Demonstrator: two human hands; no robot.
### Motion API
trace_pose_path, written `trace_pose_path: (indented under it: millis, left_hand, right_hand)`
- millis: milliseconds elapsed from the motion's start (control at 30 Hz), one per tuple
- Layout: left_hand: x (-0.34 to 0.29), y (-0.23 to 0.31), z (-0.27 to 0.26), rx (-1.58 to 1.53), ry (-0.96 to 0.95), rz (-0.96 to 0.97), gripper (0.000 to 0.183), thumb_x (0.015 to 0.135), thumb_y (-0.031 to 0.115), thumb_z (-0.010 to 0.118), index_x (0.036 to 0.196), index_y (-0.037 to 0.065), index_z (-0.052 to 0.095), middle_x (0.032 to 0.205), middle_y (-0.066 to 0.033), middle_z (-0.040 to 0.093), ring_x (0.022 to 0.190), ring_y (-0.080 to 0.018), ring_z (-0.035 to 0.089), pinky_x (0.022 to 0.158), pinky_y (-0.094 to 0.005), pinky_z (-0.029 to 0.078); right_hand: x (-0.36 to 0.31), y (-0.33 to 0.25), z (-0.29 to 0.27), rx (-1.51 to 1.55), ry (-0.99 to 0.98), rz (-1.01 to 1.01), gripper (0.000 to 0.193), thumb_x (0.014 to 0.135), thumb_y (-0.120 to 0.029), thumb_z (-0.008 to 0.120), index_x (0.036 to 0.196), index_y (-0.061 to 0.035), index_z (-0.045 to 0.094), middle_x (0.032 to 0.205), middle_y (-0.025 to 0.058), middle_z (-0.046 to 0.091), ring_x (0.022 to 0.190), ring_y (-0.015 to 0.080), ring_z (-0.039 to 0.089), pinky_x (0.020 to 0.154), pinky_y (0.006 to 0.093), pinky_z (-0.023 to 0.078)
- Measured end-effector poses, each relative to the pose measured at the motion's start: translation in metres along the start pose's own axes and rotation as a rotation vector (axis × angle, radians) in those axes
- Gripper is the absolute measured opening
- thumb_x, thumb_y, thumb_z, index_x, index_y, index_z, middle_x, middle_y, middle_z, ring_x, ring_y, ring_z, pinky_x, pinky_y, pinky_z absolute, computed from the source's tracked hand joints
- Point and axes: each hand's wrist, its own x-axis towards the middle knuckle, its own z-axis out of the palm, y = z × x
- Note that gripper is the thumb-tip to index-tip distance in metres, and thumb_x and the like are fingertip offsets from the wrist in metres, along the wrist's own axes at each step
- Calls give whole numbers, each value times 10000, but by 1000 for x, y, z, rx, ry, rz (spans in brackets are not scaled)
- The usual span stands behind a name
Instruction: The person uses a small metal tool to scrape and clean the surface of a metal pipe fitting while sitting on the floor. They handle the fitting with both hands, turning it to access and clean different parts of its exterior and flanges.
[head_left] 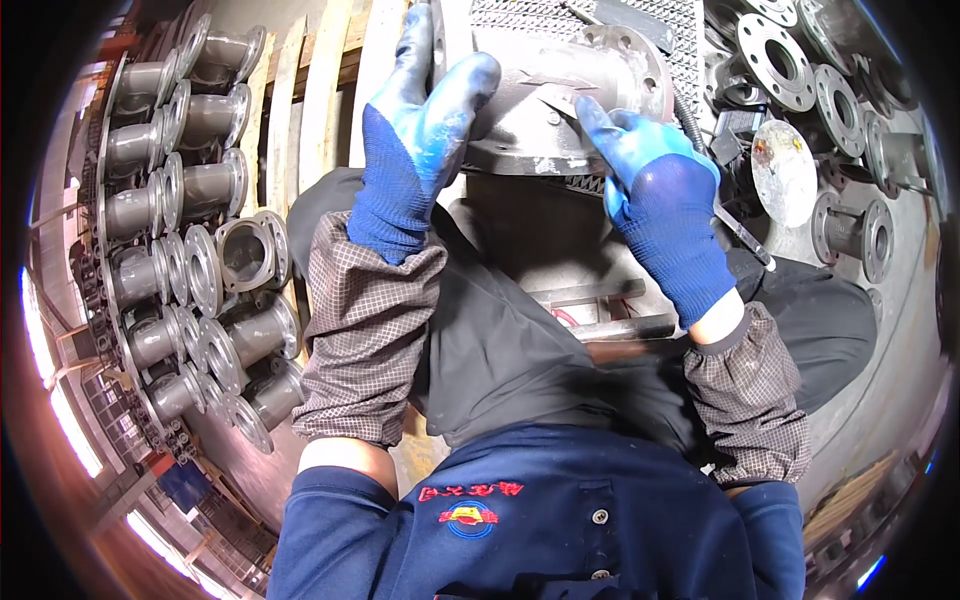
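Observation:
In front of me a grey cast-metal valve body (530,75) with bolt-holed flanges lies on a metal mesh surface (520,14). My left hand (425,110), in a blue coated glove, grips the casting's left flange, thumb on one side and fingers stretched along the other. My right hand (650,155), gloved alike, is closed, with its index finger laid along a small flat pale scraper blade (560,102). That blade rests against the casting's side, above its lower flange. The scraper's handle end is hidden in my palm.
Several grey flanged castings (215,180) stand in rows at left, beside a wooden pallet (310,100). More flanged castings (775,62) are piled at right. A white disc with smears (783,172) and a pen-like tool (748,240) lie near my right hand.

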Motion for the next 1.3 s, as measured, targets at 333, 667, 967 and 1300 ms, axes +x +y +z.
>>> trace_pose_path:
  millis: [333, 667, 967, 1300]
  left_hand:
    - [-9, -5, 2, -438, -16, -413, 492, 917, 327, 661, 1346, 129, 523, 1303, -265, 556, 1043, -316, 633, 849, -343, 526]
    - [-20, -25, -2, -300, -43, -172, 299, 913, 127, 639, 1204, 173, 588, 1337, -293, 517, 1039, -364, 660, 798, -342, 559]
    - [-7, -4, -6, -364, -1, -59, 445, 866, 17, 620, 1287, 162, 604, 1288, -325, 531, 1142, -417, 595, 949, -391, 503]
    - [21, 40, -4, -283, 68, 282, 363, 913, -9, 538, 1276, -28, 556, 1282, -258, 573, 1120, -358, 622, 935, -378, 517]
  right_hand:
    - [-25, 29, 31, 1010, 302, 227, 341, 827, 66, 560, 1128, -30, 688, 1059, 134, 694, 979, 213, 666, 854, 294, 515]
    - [-26, 50, 17, 1103, 489, 414, 298, 951, 12, 486, 1223, 13, 607, 1151, 129, 649, 929, 145, 654, 765, 235, 536]
    - [-22, 72, -21, 1139, 686, 243, 346, 999, -231, 519, 1232, 11, 601, 1059, 104, 698, 760, 112, 651, 640, 196, 486]
    - [10, 9, -11, 392, 543, -108, 447, 826, -65, 571, 1273, -63, 582, 996, 174, 674, 823, 273, 661, 734, 360, 530]
